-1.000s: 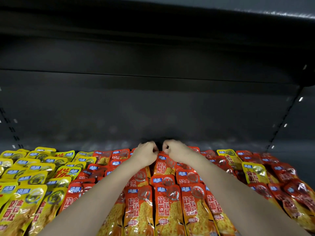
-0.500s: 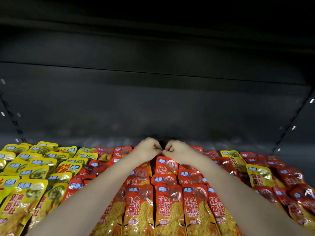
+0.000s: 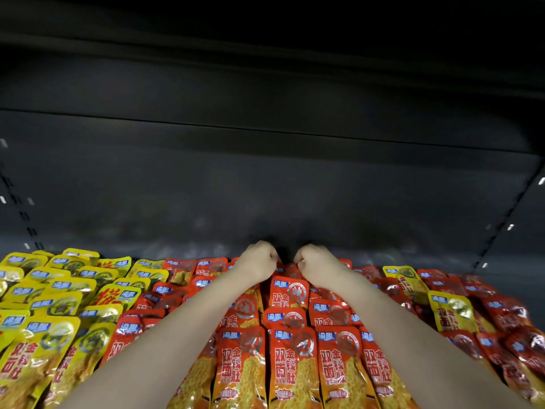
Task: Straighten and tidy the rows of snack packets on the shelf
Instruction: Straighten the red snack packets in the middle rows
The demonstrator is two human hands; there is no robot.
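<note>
Step in hand: working the far end of the middle row of red packets [image 3: 292, 364], right at the back of the shelf [image 3: 513, 271].
Left hand [image 3: 259, 262]: fingers curled in tight, looks like it's pinching the top edge of the back packet [image 3: 290, 272].
Right hand [image 3: 317, 263]: same deal, clenched on that packet's top edge, just beside the left hand, knuckles nearly meeting.
Where the stuff is: red rows run from the shelf's front edge to the back under both forearms. Yellow packets [image 3: 53, 290] fill the left side.
Next move, I reckon: square that back packet up with the ones in front, then sort the right side, where a stray yellow one [image 3: 452, 309] sits among jumbled reds.
Hard to see: fingertips are tucked behind the knuckles, so the actual pinch is mostly hidden. The arms cover parts of two rows, and the front packets are cut off at the bottom.
</note>
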